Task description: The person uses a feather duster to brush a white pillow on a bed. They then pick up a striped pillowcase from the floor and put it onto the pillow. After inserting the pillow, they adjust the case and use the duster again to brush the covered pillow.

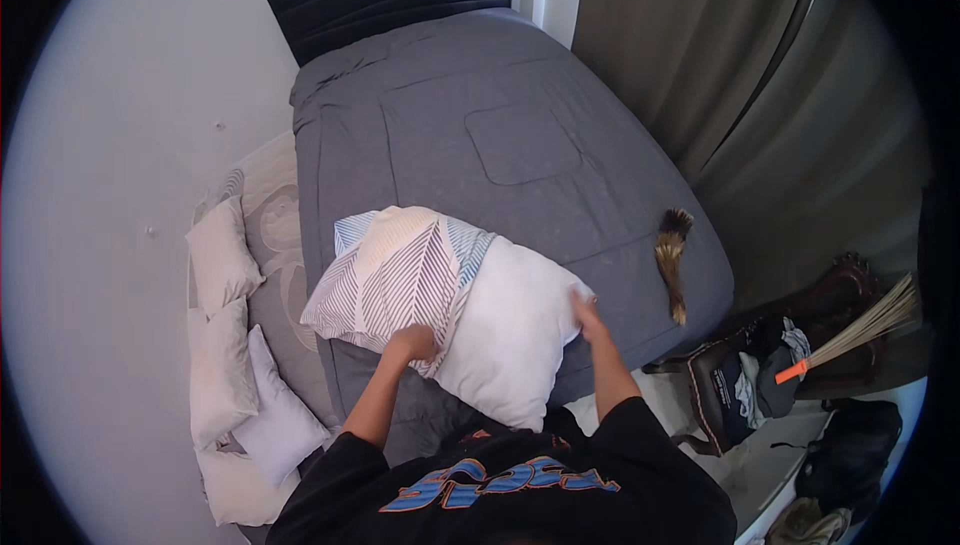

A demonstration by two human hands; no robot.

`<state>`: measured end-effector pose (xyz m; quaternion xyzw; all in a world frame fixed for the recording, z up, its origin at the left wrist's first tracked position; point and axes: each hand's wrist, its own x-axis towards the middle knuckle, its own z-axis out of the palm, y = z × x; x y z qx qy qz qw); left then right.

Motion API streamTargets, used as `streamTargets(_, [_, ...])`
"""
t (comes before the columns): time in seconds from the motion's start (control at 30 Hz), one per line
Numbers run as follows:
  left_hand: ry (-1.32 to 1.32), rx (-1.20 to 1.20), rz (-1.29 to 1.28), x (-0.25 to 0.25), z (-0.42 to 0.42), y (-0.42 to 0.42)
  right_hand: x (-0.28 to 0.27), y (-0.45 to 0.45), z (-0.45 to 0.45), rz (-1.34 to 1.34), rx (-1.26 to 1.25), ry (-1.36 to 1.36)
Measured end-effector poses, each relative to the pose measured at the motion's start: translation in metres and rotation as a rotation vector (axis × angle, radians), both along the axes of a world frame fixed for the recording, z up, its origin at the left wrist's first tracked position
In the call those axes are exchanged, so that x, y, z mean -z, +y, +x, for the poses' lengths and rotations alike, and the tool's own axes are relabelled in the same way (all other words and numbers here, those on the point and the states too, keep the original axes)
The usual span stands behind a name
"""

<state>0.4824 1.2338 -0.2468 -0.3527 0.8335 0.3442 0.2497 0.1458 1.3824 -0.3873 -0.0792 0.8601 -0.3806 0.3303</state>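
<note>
A white pillow [510, 320] lies at the near part of a bed, its left portion inside a patterned pillowcase [397, 275] with striped chevrons in purple, cream and blue. My left hand [416, 344] grips the open edge of the pillowcase at its near side, fingers curled in. At the pillow's bare right end is my right hand [585, 312], slightly blurred, touching the far right corner; whether its fingers hold the fabric is unclear. Beneath both is a dark grey comforter [495, 140] spread over the bed.
Several pale pillows [225, 372] lie on a patterned mattress or sofa left of the bed. A brown feathery duster [671, 264] rests on the comforter's right side. At right stand a wooden chair [705, 395] with clothes and a stick broom [855, 327], before brown curtains [675, 42].
</note>
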Motion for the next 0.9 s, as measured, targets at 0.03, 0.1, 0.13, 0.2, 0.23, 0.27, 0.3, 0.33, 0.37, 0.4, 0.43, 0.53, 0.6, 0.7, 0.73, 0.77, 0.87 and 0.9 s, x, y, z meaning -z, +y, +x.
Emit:
streamTargets(0.03, [0.053, -0.074, 0.008, -0.011, -0.011, -0.004, 0.007, -0.013, 0.006, 0.076, -0.051, 0.107])
streamTargets(0.1, [0.415, -0.301, -0.262, -0.017, -0.033, -0.006, 0.008, -0.017, 0.005, -0.187, -0.109, -0.05])
streamTargets(0.13, [0.544, -0.369, -0.354, -0.02, -0.044, -0.008, -0.001, -0.017, 0.007, -0.313, -0.142, -0.133])
streamTargets(0.2, [0.712, -0.465, -0.568, -0.017, -0.061, -0.017, -0.037, -0.013, 0.02, -0.417, -0.212, -0.133])
streamTargets(0.23, [0.751, -0.499, -0.685, -0.004, -0.067, -0.024, -0.067, -0.008, 0.028, -0.465, -0.254, -0.129])
streamTargets(0.27, [0.796, -0.525, -0.795, 0.002, -0.075, -0.029, -0.097, 0.0, 0.034, -0.55, -0.352, -0.043])
streamTargets(0.3, [0.749, -0.559, -0.812, -0.002, -0.083, -0.032, -0.128, 0.008, 0.04, -0.636, -0.444, 0.043])
streamTargets(0.33, [0.701, -0.593, -0.829, -0.008, -0.091, -0.036, -0.151, 0.014, 0.045, -0.722, -0.536, 0.129])
streamTargets(0.37, [0.656, -0.628, -0.849, -0.015, -0.099, -0.04, -0.166, 0.02, 0.047, -0.753, -0.587, 0.111])
streamTargets(0.4, [0.743, -0.66, -0.828, -0.022, -0.101, -0.046, -0.178, 0.026, 0.05, -0.79, -0.644, 0.089])
streamTargets(0.43, [0.758, -0.66, -0.81, -0.03, -0.099, -0.051, -0.186, 0.028, 0.052, -0.83, -0.705, 0.06])
streamTargets(0.53, [0.752, -0.689, -0.695, -0.086, -0.104, -0.053, -0.201, 0.024, 0.053, -1.034, -0.887, 0.162])
streamTargets(0.6, [0.934, -0.548, -0.659, -0.139, -0.126, -0.026, -0.209, 0.005, 0.049, -1.045, -0.989, 0.333])
streamTargets(0.7, [1.01, -0.366, -0.601, -0.194, -0.17, 0.05, -0.221, -0.036, 0.047, -1.217, -0.987, 0.472])
streamTargets(0.73, [1.086, -0.386, -0.629, -0.209, -0.17, 0.067, -0.216, -0.054, 0.039, -1.232, -0.961, 0.585])
streamTargets(0.77, [1.15, -0.413, -0.668, -0.217, -0.166, 0.081, -0.213, -0.07, 0.032, -1.128, -0.968, 0.673])
streamTargets(0.87, [1.252, -0.599, -0.881, -0.217, -0.159, 0.099, -0.258, -0.096, 0.038, -1.153, -0.9, 0.826])
streamTargets(0.9, [1.18, -0.74, -0.871, -0.222, -0.147, 0.102, -0.274, -0.098, 0.039, -1.245, -0.854, 0.902])
